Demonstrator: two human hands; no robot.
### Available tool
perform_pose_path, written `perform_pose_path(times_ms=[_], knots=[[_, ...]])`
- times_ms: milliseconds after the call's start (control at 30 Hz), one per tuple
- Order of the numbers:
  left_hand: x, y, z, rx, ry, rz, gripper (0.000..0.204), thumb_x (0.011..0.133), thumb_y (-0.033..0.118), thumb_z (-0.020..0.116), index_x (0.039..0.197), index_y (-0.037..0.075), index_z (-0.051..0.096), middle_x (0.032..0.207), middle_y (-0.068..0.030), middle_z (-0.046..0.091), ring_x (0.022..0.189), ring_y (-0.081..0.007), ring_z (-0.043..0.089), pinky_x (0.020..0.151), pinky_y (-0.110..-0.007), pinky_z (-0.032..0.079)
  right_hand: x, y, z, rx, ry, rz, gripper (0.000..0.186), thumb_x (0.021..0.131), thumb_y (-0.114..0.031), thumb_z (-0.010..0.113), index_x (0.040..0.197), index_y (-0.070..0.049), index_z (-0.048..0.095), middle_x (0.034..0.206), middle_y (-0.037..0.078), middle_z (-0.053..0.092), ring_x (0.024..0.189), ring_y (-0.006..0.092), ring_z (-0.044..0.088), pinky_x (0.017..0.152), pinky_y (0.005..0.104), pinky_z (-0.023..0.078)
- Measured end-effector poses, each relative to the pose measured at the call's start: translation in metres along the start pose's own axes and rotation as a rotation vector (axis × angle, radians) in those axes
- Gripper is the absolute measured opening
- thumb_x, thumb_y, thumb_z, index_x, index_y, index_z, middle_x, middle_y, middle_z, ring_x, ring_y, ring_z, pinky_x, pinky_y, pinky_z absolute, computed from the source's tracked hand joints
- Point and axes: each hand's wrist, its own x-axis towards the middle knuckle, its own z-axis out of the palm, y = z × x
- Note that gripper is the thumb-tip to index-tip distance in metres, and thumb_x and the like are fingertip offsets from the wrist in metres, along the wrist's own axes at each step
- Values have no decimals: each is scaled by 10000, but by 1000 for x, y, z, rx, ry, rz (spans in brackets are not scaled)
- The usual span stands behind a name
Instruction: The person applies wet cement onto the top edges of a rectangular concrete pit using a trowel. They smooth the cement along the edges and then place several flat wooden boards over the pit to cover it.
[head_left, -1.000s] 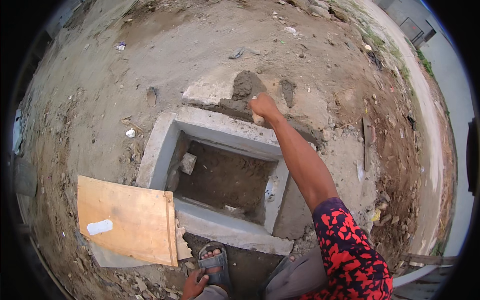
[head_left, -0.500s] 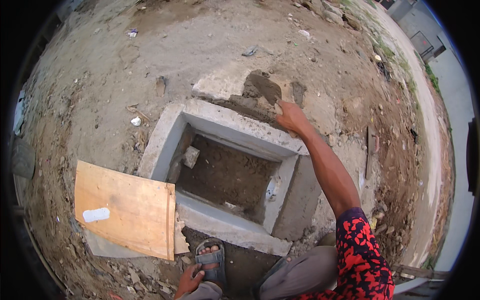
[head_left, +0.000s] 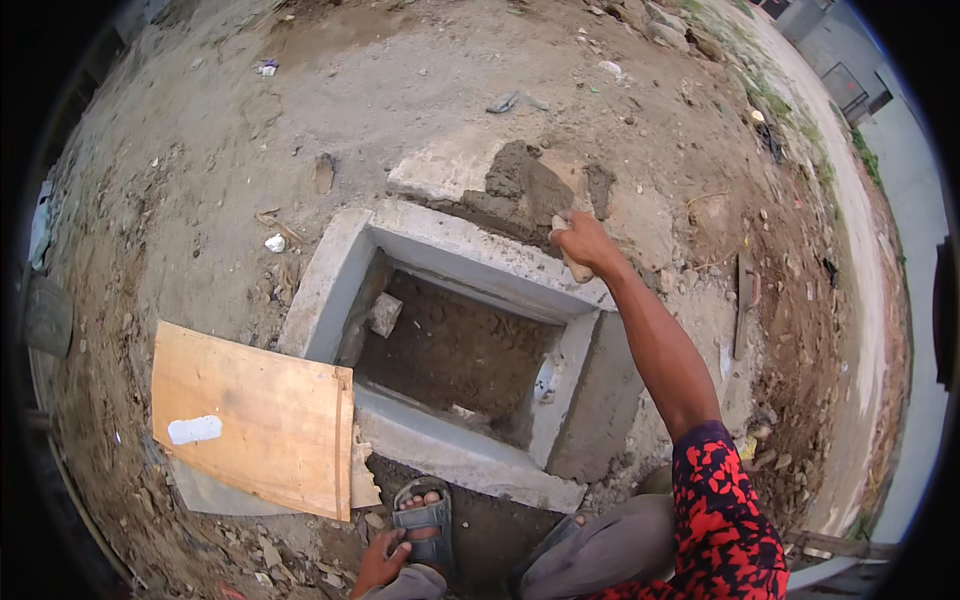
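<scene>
1. The right hand [head_left: 583,242] has its fingers clenched around the pale, rounded wooden handle of a trowel [head_left: 575,268]; its blade, beyond the fingers, is hard to tell from the wet mix.
2. Just beyond and left of those fingers sits the mortar [head_left: 515,175], dark grey and damp, lumpy at the far end and smoother close by. A rough, pale concrete slab [head_left: 440,170] lies farther left.
3. The left hand [head_left: 382,560] rests low by a grey trouser leg [head_left: 410,584], its fingers loosely bent. Just right of them is a strapped dark sandal [head_left: 428,530] with bare toes showing.
4. Beyond and left of the left fingers lies a plywood sheet [head_left: 260,430], smooth and tan, with a white patch [head_left: 195,430].
5. Nearer the body than the right fingers, and to their left, a four-sided concrete frame [head_left: 460,465] with grainy edges surrounds a pit.
6. Inside that pit I see brown soil [head_left: 450,345], a pale chunky block [head_left: 386,314] by the left wall, and a whitish scrap [head_left: 544,380] at the right wall, below the right fingers.
</scene>
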Motion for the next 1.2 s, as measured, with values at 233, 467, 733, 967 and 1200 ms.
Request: perform_pose_path(times_ms=[233,467,733,967,1200], knots=[[2,19,5,65,-17,36,464,926,291,641,1289,18,550,1208,-162,607,1102,-252,598,938,-370,471,64,16,-32,-494,389,-87,271,815,-128,527,1008,48,595,998,297,647,987,435,631,845,509,504],[-6,-3,3,-8,5,-13,475,926,308,639,1291,17,549,1219,-169,607,1123,-259,589,947,-373,467,33,7,-23,-527,244,-266,251,838,-89,487,1043,32,566,989,309,638,956,456,634,822,528,511],[2,7,0,128,13,123,483,905,346,636,1239,2,580,1191,-214,602,1117,-350,580,960,-411,447,54,18,-9,-173,290,-168,291,787,-137,577,945,105,611,811,290,650,807,440,655,729,513,510],[-3,9,1,65,18,116,485,907,346,633,1245,3,575,1196,-212,598,1133,-348,571,974,-410,433,40,16,14,677,210,179,259,803,-111,607,897,130,605,691,162,603,507,260,597,438,414,439],[-2,1,3,46,6,95,491,912,355,628,1254,7,571,1215,-215,588,1164,-349,557,999,-411,418,52,-10,6,139,88,-13,323,783,-194,639,946,85,616,856,212,659,670,284,651,643,389,518]])
